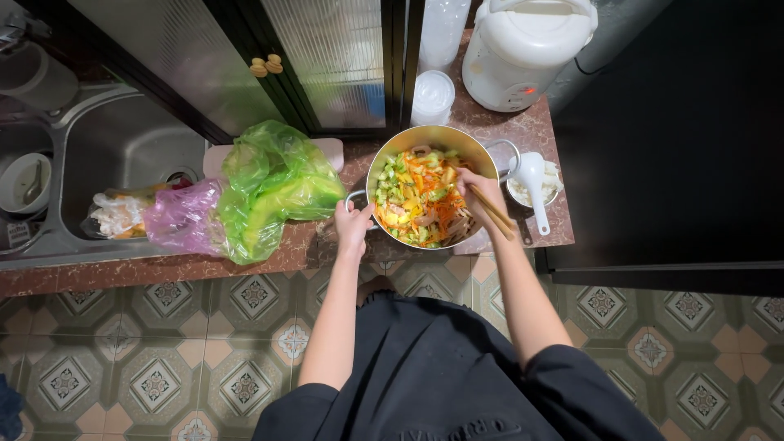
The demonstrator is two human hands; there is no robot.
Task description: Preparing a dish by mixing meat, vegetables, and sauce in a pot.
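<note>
A steel pot (433, 136) stands on the brown stone counter (163, 265), filled with chopped vegetables (415, 200) in orange, green and yellow. My left hand (353, 225) grips the pot's left handle. My right hand (482, 193) is over the pot's right side and holds wooden chopsticks (492, 211), whose tips reach into the vegetables.
A green plastic bag (273, 188) and a pink one (184, 219) lie left of the pot. A steel sink (122, 147) is further left. A white rice cooker (527, 49), a white lidded tub (432, 96) and a small bowl with a white spoon (535, 180) are behind and right.
</note>
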